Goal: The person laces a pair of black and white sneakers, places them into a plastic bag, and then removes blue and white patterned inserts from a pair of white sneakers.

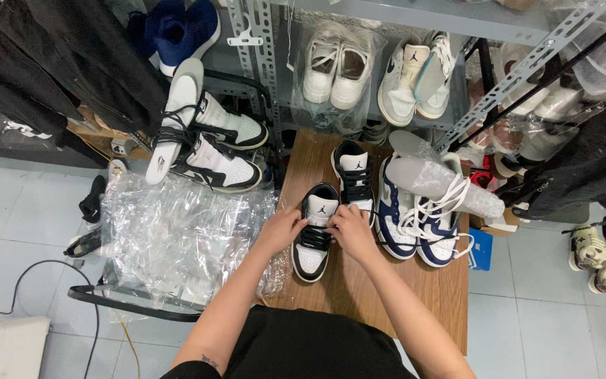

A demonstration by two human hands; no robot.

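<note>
A black and white sneaker (315,242) lies on the wooden table (359,288), toe towards me. My left hand (280,229) touches its left side by the laces. My right hand (349,230) pinches the black laces on its right side near the tongue. Its matching sneaker (353,175) stands just behind, further up the table. A navy and white pair (415,224) with loose white laces and clear insoles (443,186) lying on top sits to the right.
Crumpled clear plastic bags (177,231) fill a rack to the left. Another black and white pair (208,151) rests behind them. Metal shelving (387,77) at the back holds several sneakers. Dark clothes hang at both sides. A cable (50,270) runs on the tiled floor.
</note>
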